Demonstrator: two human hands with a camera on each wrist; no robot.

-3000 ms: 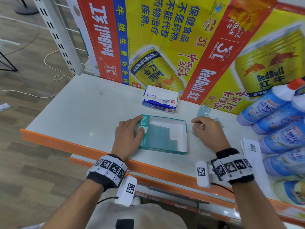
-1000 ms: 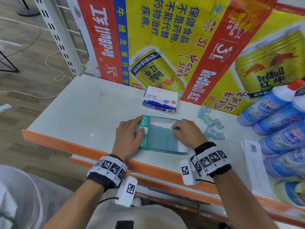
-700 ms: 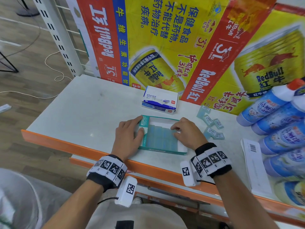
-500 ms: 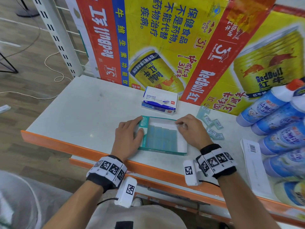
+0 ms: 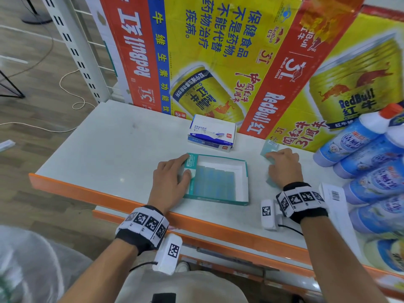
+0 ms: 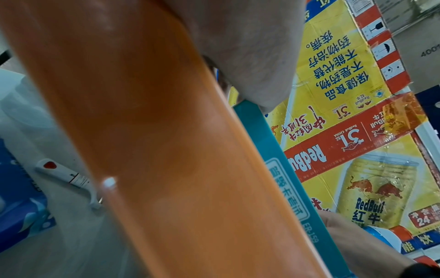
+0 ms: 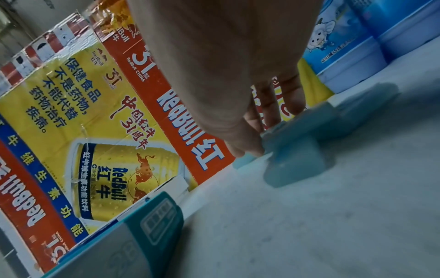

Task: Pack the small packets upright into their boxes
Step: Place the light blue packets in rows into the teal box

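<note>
An open teal box (image 5: 218, 201) lies on the white shelf with pale blue small packets (image 5: 214, 182) standing in rows in its near part; a white strip along its far wall holds none. My left hand (image 5: 172, 178) lies flat against the box's left side, index finger on the far left corner and thumb on the left wall. To the right of the box, my right hand (image 5: 283, 165) is down on loose packets (image 5: 270, 147). In the right wrist view, thumb and fingertips (image 7: 252, 148) pinch one packet (image 7: 273, 135) of the loose cluster (image 7: 300, 161).
A white and blue eraser box (image 5: 212, 133) lies behind the teal box. Red Bull cartons (image 5: 240, 62) wall off the back. Blue bottles (image 5: 371, 160) lie stacked at the right beside a white barcode strip (image 5: 334, 200). The orange shelf edge (image 5: 109, 197) runs along the front.
My right hand left the teal box, where it was at the packets, and moved right and back onto the loose packets. The left hand stayed on the box.
</note>
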